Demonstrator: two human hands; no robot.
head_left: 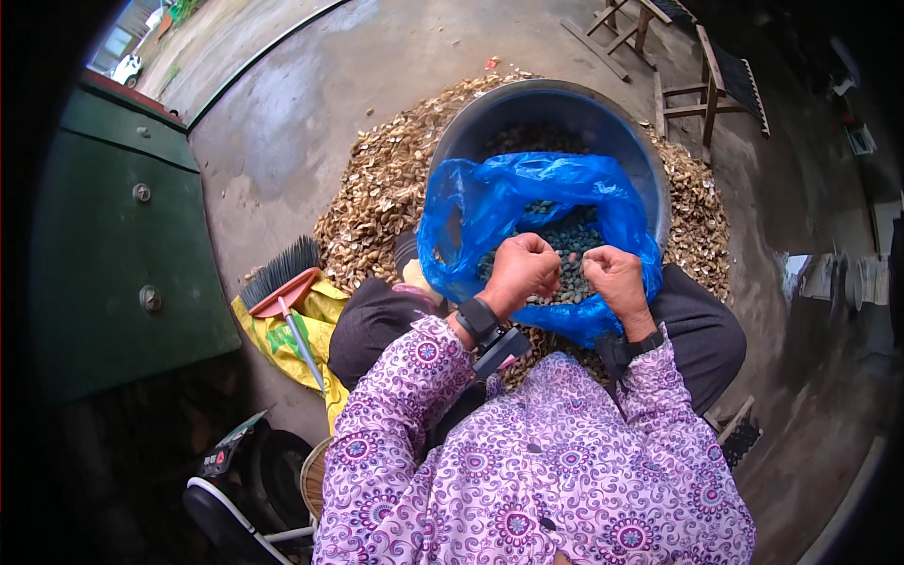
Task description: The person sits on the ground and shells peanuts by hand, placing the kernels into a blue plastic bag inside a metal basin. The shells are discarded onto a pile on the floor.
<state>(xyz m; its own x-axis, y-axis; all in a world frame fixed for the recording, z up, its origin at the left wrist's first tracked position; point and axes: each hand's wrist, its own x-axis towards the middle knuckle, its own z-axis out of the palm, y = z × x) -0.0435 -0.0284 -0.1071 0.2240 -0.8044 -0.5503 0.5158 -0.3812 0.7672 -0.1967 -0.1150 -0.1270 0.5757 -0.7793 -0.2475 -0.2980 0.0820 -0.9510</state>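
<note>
My left hand [523, 271] and my right hand [618, 284] are raised a little apart above an open blue plastic bag [452, 240]. On both, thumb and fingers are pinched together, and anything between them is too small to make out. Inside the bag lie many small roundish pieces [570, 235], tinted blue by the plastic, which look like nuts. The bag's mouth is folded outward, and its far side rests in a large metal basin [603, 113]. More small pieces show in the shaded bottom of the basin.
Heaps of tan, broken peanut-like shells [386, 193] surround the basin. On the left, a broom [287, 287] lies across a yellow sack [273, 344], near a dark green cabinet [122, 245]. Wooden folding stools [706, 89] stand at the far right.
</note>
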